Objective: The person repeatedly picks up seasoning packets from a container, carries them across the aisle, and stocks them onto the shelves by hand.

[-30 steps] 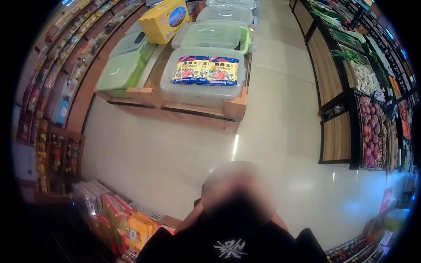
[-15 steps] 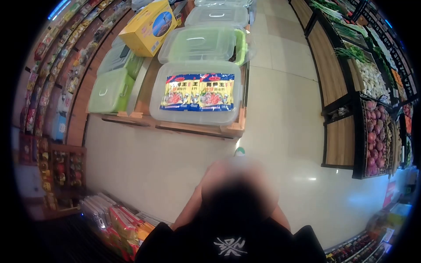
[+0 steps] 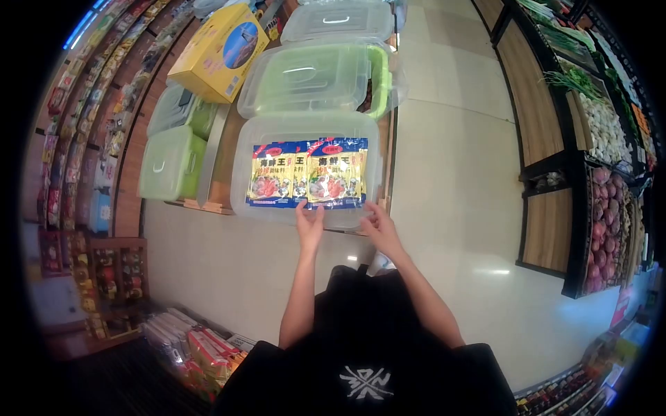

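Near the middle of the frame, blue-and-yellow packets (image 3: 329, 177) lie in an overlapping row on a clear lid (image 3: 312, 125). My left hand (image 3: 309, 225) and right hand (image 3: 379, 227) have just come into view at the row's lower edge; half a second ago neither showed there. That puts the packets within easy reach, I judge, while their layout on the lid looks unchanged. Both hands are open, fingers loosely bent, gripping nothing: the left near the row's middle, the right by its lower right corner. Whether any fingertip touches a packet, I cannot tell.

The lid's near rim runs beneath my hands, its right rim close to the right one. A strip of lid shows above the packets, towards the green tub (image 3: 379, 76). The yellow box (image 3: 222, 52), upper left on the tabletop (image 3: 223, 170), is well apart from my hands. At right, floor (image 3: 444, 159) stretches to the vegetable shelves (image 3: 534, 118), giving my right arm side room.
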{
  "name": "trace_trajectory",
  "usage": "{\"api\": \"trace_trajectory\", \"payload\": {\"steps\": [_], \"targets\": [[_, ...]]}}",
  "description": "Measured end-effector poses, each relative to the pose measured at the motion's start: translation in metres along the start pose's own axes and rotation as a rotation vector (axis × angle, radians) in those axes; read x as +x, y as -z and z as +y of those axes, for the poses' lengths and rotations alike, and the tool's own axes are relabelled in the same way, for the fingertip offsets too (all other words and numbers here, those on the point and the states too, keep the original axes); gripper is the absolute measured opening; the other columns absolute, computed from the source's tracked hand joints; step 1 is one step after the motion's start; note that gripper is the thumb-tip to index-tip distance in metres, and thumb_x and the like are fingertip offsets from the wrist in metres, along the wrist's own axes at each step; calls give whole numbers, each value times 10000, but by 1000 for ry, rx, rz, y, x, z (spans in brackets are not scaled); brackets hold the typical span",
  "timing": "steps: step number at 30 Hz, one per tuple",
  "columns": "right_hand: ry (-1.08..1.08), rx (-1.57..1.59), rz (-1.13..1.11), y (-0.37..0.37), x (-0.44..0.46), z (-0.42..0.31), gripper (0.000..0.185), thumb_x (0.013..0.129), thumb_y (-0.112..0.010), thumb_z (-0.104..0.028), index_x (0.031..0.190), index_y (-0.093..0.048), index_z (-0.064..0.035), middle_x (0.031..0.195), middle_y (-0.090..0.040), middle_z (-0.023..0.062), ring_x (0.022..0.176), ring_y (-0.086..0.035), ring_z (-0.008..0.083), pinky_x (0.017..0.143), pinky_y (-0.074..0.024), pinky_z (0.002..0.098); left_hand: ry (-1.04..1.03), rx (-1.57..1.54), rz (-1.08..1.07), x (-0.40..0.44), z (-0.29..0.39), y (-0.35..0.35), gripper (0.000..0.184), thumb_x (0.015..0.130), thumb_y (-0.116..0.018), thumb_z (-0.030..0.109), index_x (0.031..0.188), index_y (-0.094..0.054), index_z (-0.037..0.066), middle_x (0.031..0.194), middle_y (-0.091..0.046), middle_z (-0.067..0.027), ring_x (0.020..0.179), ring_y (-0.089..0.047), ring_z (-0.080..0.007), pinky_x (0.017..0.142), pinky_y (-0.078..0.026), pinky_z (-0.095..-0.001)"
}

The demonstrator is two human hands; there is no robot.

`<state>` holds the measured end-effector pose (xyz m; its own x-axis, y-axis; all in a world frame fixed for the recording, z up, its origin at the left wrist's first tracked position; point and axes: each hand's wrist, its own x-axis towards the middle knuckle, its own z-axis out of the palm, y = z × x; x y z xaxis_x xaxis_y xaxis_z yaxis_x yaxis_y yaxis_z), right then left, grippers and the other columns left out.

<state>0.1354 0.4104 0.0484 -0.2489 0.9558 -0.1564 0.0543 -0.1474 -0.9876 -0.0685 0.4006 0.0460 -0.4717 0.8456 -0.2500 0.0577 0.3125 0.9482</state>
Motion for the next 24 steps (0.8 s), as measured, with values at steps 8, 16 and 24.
{"api": "trace_trajectory", "payload": {"steps": [8,16,24], "targets": [[-45,-167,110,-26,29,18,552,848,-664,-211,1289,-434,28,1092,-496,150,735,-559,148,591,-510,269,124,28,-46,16,-4,13,407,891,-641,263,1167,-400,86,858,-562,-51,681,-566,-101,496,-451,-224],[-106,-239,258,-39,29,16,531,805,-694,-340,1125,-505,40,931,-544,141,747,-549,194,681,-474,310,131,4,-261,27,0,32,234,912,-606,221,944,-415,89,671,-600,-48,532,-529,-92,437,-392,-226],[-282,326,273,-66,-22,1,286,852,-673,-142,1011,-453,-50,773,-517,-6,643,-436,58,568,-374,201,301,9,-678,5,9,71,126,934,-477,195,871,-507,91,652,-450,26,542,-437,-71,483,-395,-221]]}}
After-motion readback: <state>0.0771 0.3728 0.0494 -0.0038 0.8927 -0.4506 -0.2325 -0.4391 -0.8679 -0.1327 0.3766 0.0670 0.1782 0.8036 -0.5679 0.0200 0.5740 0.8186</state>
